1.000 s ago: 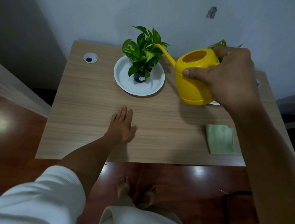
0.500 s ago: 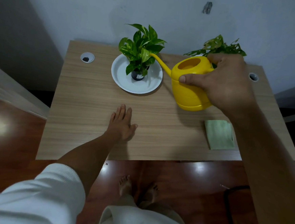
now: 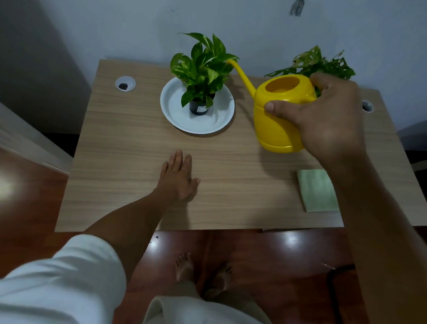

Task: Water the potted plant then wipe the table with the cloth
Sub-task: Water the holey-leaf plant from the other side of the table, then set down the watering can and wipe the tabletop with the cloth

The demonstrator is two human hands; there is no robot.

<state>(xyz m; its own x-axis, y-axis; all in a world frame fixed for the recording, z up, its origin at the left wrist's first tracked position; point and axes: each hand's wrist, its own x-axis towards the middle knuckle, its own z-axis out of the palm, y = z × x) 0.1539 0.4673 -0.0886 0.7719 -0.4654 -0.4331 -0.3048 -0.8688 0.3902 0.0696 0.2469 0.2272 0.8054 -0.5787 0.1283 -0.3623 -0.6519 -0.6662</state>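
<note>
Resting our left hand [image 3: 179, 178] flat, fingers spread, on the light wooden table [image 3: 131, 155] | folded pale green cloth [image 3: 316, 190] right of it | our right hand [image 3: 328, 117] gripping the yellow plastic watering can [image 3: 280, 116], spout at the leafy green potted plant [image 3: 204, 71] in the white round dish [image 3: 180, 113] beyond the left hand

Pale grey wall [image 3: 244, 16] behind wooden table [image 3: 131, 155]; glossy red-brown floor [image 3: 10, 235] beneath, with light reflections.

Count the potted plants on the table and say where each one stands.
2. One plant stands in a white dish at the back centre. A second plant is at the back right, its pot hidden behind the yellow watering can and right hand.
</note>
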